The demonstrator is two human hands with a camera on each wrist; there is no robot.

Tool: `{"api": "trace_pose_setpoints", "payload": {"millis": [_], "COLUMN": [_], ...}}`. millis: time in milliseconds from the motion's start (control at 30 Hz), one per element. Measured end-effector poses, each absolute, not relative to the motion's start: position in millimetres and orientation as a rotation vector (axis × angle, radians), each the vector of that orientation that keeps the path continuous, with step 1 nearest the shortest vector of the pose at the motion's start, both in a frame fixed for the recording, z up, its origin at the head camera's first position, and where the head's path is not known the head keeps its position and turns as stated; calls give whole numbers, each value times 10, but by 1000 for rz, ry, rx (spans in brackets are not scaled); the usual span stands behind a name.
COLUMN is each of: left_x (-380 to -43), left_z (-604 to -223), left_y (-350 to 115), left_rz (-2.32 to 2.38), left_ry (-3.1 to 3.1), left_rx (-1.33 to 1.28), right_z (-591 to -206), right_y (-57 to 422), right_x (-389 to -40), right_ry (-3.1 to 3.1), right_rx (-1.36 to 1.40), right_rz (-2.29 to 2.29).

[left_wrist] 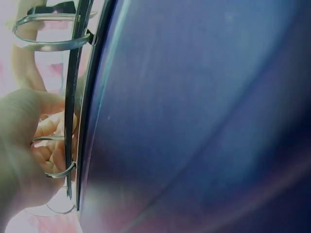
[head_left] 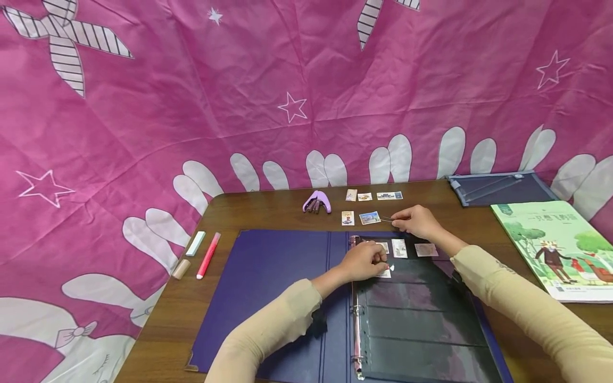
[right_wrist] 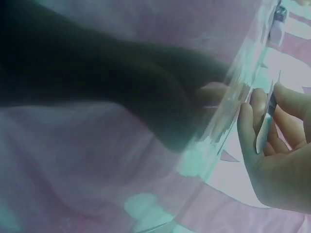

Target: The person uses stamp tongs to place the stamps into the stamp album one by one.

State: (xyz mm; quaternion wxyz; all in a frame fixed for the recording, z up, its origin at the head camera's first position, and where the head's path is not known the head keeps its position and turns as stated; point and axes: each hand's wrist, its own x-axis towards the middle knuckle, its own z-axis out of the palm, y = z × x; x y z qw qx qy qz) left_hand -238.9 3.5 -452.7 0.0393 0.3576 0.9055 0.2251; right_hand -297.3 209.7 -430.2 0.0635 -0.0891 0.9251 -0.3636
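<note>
My right hand [head_left: 415, 221] pinches a pair of tweezers [right_wrist: 266, 124] between thumb and fingers. Their tips reach the edge of a bluish stamp [head_left: 370, 217] that lies on the table just above the album. On the upper left of the album's black pocket page [head_left: 426, 303] rests my left hand [head_left: 363, 261], fingers bent, its fingertips over a stamp [head_left: 384, 274] that is partly covered. Whether those fingers pinch anything is hidden. Along the page's top row sit a pale upright stamp [head_left: 399, 248], a brownish stamp [head_left: 426, 250] and another stamp half behind the left hand.
More stamps [head_left: 347, 218] lie behind the album, near a purple hole-punch-like tool [head_left: 317, 202]. The album's blue cover [head_left: 278, 282] spreads left, beside a red marker [head_left: 208, 256] and an eraser-like white block [head_left: 195, 243]. Right stand a picture book [head_left: 557, 250] and a zip pouch [head_left: 500, 188].
</note>
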Motion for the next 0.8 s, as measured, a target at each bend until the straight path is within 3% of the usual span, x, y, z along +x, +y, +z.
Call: {"api": "trace_pose_setpoints", "payload": {"millis": [333,800], "left_x": [-2406,-2398], "left_z": [-4552,-4536], "left_y": [26,25], "left_rz": [766,771], "left_ry": [2777,2763], "left_rx": [1089,1075], "right_z": [-4332,-4372], "right_y": [2028,1969], "right_x": [-3270,-3327], "right_ry": [2928,3034], "right_rx": [-282,-338], "right_rz": [-894,-739]}}
